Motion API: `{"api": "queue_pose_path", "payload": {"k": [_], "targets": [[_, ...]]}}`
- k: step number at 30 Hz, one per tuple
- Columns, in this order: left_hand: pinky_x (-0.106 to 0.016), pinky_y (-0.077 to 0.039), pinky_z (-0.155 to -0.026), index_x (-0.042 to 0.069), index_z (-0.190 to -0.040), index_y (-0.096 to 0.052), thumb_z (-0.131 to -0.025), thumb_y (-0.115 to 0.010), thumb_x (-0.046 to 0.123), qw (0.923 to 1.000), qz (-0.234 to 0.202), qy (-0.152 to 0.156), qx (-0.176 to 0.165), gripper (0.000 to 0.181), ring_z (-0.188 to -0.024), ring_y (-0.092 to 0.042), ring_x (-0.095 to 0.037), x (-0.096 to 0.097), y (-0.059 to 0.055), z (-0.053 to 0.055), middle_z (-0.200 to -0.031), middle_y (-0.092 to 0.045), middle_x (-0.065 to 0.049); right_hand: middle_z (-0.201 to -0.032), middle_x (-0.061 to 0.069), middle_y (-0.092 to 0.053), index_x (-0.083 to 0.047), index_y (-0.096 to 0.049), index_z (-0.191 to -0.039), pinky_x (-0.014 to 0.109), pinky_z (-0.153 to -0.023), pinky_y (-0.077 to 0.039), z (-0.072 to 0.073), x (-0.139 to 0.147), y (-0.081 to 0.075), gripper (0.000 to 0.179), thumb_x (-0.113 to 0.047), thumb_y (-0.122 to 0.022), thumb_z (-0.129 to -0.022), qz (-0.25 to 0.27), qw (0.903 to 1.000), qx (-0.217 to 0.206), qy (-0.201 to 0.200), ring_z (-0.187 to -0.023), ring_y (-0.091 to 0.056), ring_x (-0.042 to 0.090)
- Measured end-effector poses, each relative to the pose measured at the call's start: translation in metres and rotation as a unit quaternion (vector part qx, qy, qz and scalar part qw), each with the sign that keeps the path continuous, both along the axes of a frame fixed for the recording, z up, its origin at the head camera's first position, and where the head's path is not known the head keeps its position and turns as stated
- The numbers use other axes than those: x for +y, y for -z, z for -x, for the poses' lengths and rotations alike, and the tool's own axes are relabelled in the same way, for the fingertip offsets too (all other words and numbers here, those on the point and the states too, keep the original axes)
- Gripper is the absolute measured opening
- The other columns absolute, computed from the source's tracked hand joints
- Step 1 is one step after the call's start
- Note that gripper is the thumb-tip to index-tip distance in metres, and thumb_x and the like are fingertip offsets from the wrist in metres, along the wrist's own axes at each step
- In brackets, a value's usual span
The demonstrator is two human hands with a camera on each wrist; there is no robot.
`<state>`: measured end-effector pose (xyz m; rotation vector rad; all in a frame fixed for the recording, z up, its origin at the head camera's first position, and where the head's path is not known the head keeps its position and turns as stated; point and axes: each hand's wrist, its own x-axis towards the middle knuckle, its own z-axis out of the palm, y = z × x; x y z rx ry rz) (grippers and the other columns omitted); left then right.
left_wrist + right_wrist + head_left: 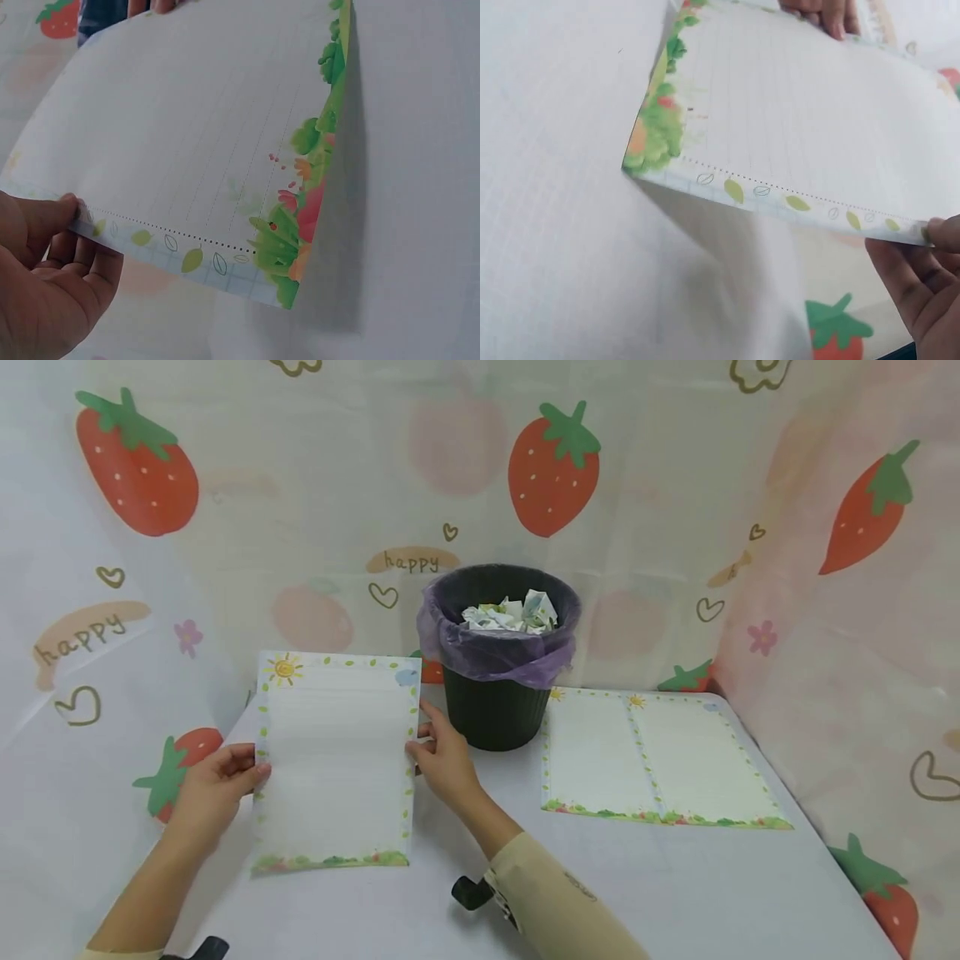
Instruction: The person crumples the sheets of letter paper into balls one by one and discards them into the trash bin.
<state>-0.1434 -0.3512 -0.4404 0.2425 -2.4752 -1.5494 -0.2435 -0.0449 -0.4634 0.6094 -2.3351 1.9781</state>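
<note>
A sheet of lined writing paper (337, 760) with a sun, leaf borders and a flowery bottom edge is held up above the white table. My left hand (213, 785) pinches its left edge between thumb and fingers. At the opposite edge, the thumb and fingers of my right hand (446, 760) pinch the paper too. Both wrist views show the sheet (180, 112) slightly bowed, its lower edge lifted off the surface. In the right wrist view, the thumb of the right hand (922, 285) lies on top of the border, fingers beneath.
A black bin (495, 718) with a purple liner (498, 656) stands behind the right hand, holding crumpled paper (513, 614). Two more printed sheets (600, 760) lie side by side on the table (675, 893) at right. Strawberry-printed cloth (337, 527) surrounds the table.
</note>
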Motion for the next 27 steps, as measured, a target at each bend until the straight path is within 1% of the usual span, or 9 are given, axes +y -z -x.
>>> {"api": "queue_pose_path", "payload": {"k": [3,5,7,10,14,16,18,20,27], "targets": [[-0.009,-0.053,-0.077,0.000,-0.128,-0.058,-0.099,-0.071,0.024,0.9995,-0.028,-0.002,0.012,0.040,-0.088,-0.058,0.002,-0.002,-0.007,-0.009,-0.095,-0.060,0.019,-0.105,0.008,-0.070,-0.020,-0.043,-0.155,0.031,-0.061,-0.061,-0.008,0.001,-0.010,0.068,-0.001,-0.068,-0.095,0.022,0.9993,0.023,-0.018,-0.075,-0.069,0.012],[-0.009,-0.053,-0.077,0.008,-0.122,-0.062,-0.098,-0.072,0.021,0.9982,-0.056,-0.004,0.023,0.030,-0.088,-0.057,0.002,-0.002,-0.013,-0.014,-0.095,-0.061,0.019,-0.103,0.009,-0.071,-0.019,-0.044,-0.155,0.032,-0.062,-0.062,-0.013,0.002,-0.016,0.066,-0.001,-0.068,-0.096,0.032,0.9983,0.039,-0.030,-0.075,-0.070,0.012],[-0.008,-0.052,-0.076,0.015,-0.116,-0.065,-0.097,-0.073,0.018,0.9953,-0.090,-0.004,0.037,0.021,-0.088,-0.057,0.001,-0.002,-0.019,-0.019,-0.094,-0.061,0.018,-0.103,0.009,-0.071,-0.018,-0.044,-0.155,0.033,-0.062,-0.062,-0.018,0.004,-0.022,0.066,-0.001,-0.068,-0.096,0.038,0.9970,0.053,-0.040,-0.075,-0.070,0.012],[-0.007,-0.052,-0.076,0.021,-0.110,-0.067,-0.095,-0.074,0.013,0.9885,-0.138,0.006,0.061,0.019,-0.087,-0.059,0.001,0.001,-0.027,-0.025,-0.095,-0.063,0.015,-0.103,0.012,-0.071,-0.014,-0.042,-0.155,0.033,-0.062,-0.062,-0.026,0.011,-0.033,0.065,-0.002,-0.068,-0.097,0.044,0.9948,0.077,-0.051,-0.075,-0.071,0.015],[-0.008,-0.053,-0.077,0.018,-0.107,-0.070,-0.093,-0.075,0.006,0.9780,-0.181,0.027,0.101,0.019,-0.085,-0.062,0.000,0.011,-0.034,-0.029,-0.092,-0.067,0.012,-0.105,0.015,-0.071,-0.010,-0.040,-0.156,0.034,-0.063,-0.063,-0.036,0.024,-0.044,0.065,-0.001,-0.068,-0.097,0.051,0.9915,0.106,-0.054,-0.077,-0.072,0.022],[-0.010,-0.054,-0.077,0.015,-0.106,-0.071,-0.092,-0.074,0.002,0.9723,-0.199,0.038,0.117,0.019,-0.085,-0.064,-0.001,0.018,-0.037,-0.030,-0.091,-0.068,0.011,-0.106,0.016,-0.071,-0.011,-0.041,-0.155,0.035,-0.063,-0.063,-0.040,0.032,-0.047,0.065,-0.001,-0.068,-0.097,0.055,0.9903,0.116,-0.054,-0.078,-0.072,0.024],[-0.010,-0.055,-0.078,0.013,-0.106,-0.071,-0.092,-0.074,0.000,0.9695,-0.205,0.049,0.125,0.020,-0.085,-0.065,-0.002,0.026,-0.040,-0.032,-0.091,-0.069,0.009,-0.106,0.015,-0.071,-0.013,-0.041,-0.156,0.035,-0.064,-0.063,-0.043,0.041,-0.050,0.066,0.000,-0.068,-0.097,0.062,0.9893,0.121,-0.052,-0.079,-0.072,0.024],[-0.012,-0.055,-0.079,0.011,-0.107,-0.071,-0.091,-0.074,-0.001,0.9682,-0.207,0.057,0.128,0.021,-0.085,-0.065,-0.003,0.033,-0.044,-0.033,-0.092,-0.069,0.008,-0.106,0.016,-0.071,-0.016,-0.042,-0.156,0.035,-0.064,-0.063,-0.046,0.050,-0.053,0.066,0.001,-0.068,-0.097,0.074,0.9880,0.125,-0.052,-0.079,-0.071,0.022],[-0.014,-0.056,-0.082,0.011,-0.113,-0.069,-0.093,-0.074,0.004,0.9692,-0.203,0.086,0.110,0.022,-0.089,-0.066,-0.005,0.056,-0.054,-0.034,-0.097,-0.071,0.008,-0.108,0.018,-0.070,-0.024,-0.041,-0.156,0.031,-0.068,-0.061,-0.060,0.082,-0.069,0.068,-0.001,-0.067,-0.097,0.105,0.9859,0.121,-0.048,-0.081,-0.068,0.018]]}}
